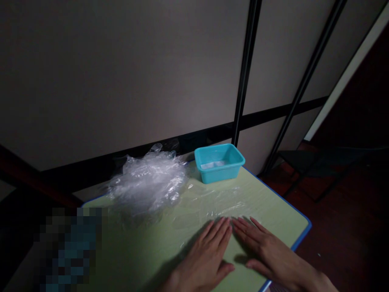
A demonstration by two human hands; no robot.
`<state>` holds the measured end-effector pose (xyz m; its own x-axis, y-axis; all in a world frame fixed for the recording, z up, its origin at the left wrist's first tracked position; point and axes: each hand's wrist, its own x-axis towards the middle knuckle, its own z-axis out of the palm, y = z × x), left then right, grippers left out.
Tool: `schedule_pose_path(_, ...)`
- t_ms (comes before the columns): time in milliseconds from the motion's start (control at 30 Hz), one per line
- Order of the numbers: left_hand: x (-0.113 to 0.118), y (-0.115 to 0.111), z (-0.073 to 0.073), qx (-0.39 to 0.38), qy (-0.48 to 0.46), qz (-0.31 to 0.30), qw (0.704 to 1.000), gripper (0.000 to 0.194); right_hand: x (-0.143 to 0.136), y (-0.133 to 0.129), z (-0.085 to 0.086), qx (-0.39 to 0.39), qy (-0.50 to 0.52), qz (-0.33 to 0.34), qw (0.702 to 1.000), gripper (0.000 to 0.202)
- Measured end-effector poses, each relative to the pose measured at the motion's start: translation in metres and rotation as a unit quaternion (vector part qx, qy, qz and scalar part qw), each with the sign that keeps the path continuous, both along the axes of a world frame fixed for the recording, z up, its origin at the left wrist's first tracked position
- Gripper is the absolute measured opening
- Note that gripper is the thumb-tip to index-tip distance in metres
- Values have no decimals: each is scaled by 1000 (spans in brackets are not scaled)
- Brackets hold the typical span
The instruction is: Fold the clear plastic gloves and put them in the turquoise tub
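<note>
My left hand (209, 255) lies palm down on the green tabletop, fingers stretched out towards the far edge. Close beside it, my right hand (263, 247) is spread flat too, its fingertips almost meeting the left ones. Under and just beyond the fingertips is a thin, clear plastic piece (223, 200), laid flat with shiny creases. Its exact outline is hard to make out. A crumpled heap of clear thin plastic (148, 178), with some finger-like ends, sits at the far left of the table. Neither hand grips anything.
A turquoise plastic basin (220, 173) with something white inside stands at the table's far corner. Blue edging rims the table (121, 251). Behind it rise sliding panels (136, 81) with black frames. A dark chair (322, 162) is at right; a blurred-out patch (75, 247) covers the lower left.
</note>
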<state>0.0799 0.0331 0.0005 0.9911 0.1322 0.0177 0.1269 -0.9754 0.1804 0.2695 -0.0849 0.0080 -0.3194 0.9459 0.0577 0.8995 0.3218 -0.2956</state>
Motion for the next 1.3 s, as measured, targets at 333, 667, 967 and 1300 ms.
schedule_pose_path(333, -3, 0, -7, -5, 14, 41, 999, 74, 3, -5, -20, 7, -54, -14, 998, 72)
schedule_pose_path(667, -5, -2, -6, -1, 10, 45, 999, 73, 36, -28, -33, 29, -81, -135, 987, 72)
schedule_pose_path(967, -8, 5, 2, 11, 4, 78, 997, 73, 14, -16, -23, 47, -83, -145, 985, 73)
schedule_pose_path(1300, -12, 6, -6, -2, 17, 84, 996, 74, -25, 8, -25, 75, -73, -49, 993, 74)
